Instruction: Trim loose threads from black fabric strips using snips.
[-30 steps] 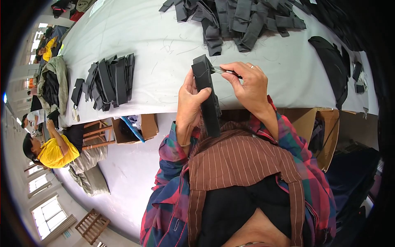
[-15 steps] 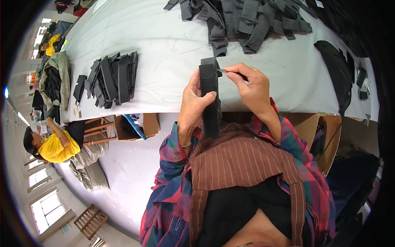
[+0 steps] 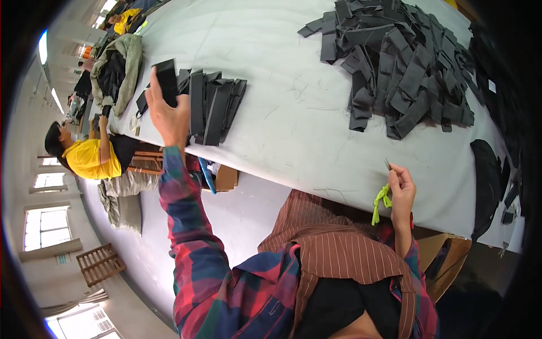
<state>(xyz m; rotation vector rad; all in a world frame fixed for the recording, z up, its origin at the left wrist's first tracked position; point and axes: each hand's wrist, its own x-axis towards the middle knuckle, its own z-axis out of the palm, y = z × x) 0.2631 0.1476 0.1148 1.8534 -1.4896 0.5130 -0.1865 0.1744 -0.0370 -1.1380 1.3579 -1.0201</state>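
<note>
bright even daylight, sharp, fisheye-bent dark rim.

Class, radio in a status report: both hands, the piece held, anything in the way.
Left hand grips black strap piece over sorted stack. Right hand pinches small tool, green tie dangling. Nothing between.

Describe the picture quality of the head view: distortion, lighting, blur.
Head view: strong fisheye, so the white table edge bows and a black rim rings the frame; even, soft light with faint shadows; bright windows at the lower left; left hand with its dark strip and right hand reasonably sharp.
</note>
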